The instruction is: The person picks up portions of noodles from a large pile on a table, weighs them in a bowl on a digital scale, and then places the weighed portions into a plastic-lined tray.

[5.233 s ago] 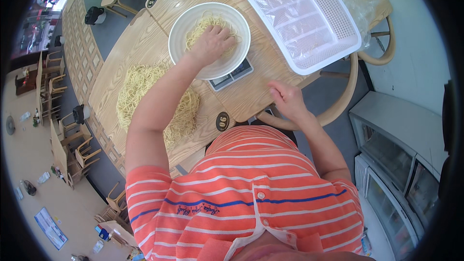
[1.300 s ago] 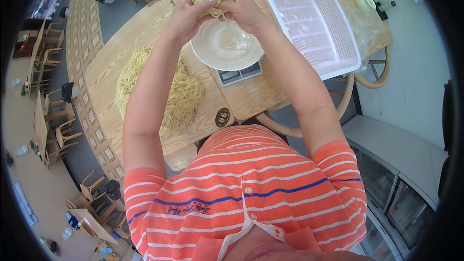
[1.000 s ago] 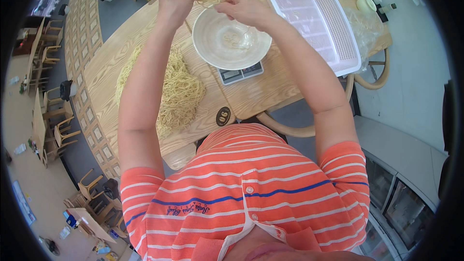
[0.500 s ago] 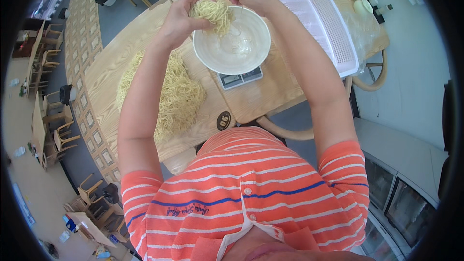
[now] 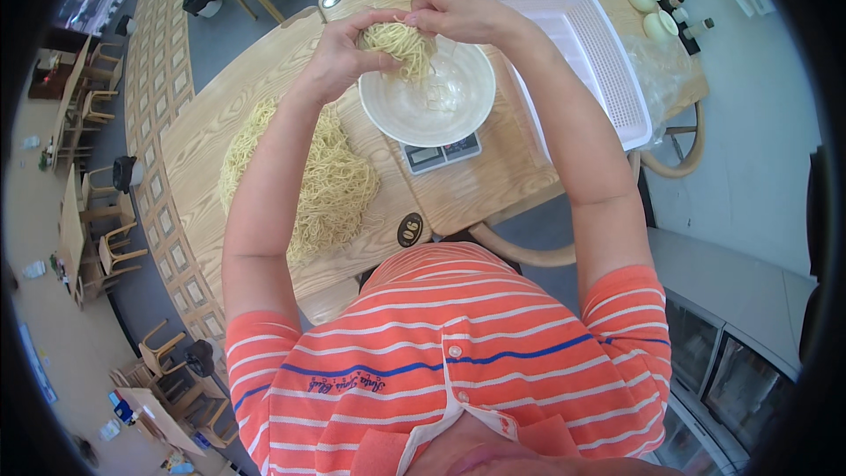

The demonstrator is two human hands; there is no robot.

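A bundle of noodles (image 5: 401, 48) was above the left part of a white bowl (image 5: 458, 106), held in the curled fingers of the left hand (image 5: 342, 57). The right hand (image 5: 463, 11) was at its upper edge, index finger outstretched; I could not tell whether its other fingers pinched strands. A scale (image 5: 442, 156) sat under the bowl; a noodle pile (image 5: 333, 198) lay to the left on the tabletop (image 5: 502, 181), a white basket (image 5: 632, 119) to the right.

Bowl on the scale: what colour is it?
The bowl is off-white, showing best in the head view.
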